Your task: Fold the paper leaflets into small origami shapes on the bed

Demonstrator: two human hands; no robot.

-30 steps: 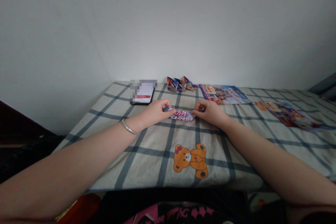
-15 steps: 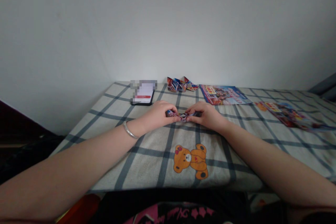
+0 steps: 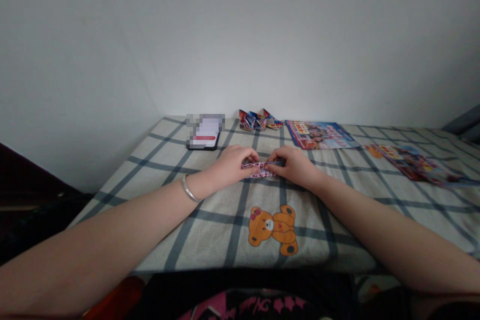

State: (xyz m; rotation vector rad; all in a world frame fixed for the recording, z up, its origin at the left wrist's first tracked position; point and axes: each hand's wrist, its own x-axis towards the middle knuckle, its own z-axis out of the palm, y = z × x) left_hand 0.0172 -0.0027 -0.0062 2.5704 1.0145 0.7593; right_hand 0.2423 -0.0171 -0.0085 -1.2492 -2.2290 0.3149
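Note:
A small piece of folded printed paper, patterned in red, white and blue, is pinched between both hands just above the checked cloth. My left hand grips its left part between thumb and fingers, and a silver bangle circles that wrist. On the other side my right hand pinches the right part the same way. Fingers cover both ends of the paper. Behind the hands, colourful folded paper shapes stand near the wall.
A phone with a lit, partly blurred screen lies at the back left. Two printed leaflets rest to the right, one farther forward. The checked tablecloth bears a printed bear near the front edge. A plain wall rises behind.
The paper between my hands now looks flatter and more strip-like, with its red and white pattern showing. My left hand has shifted slightly to the right.

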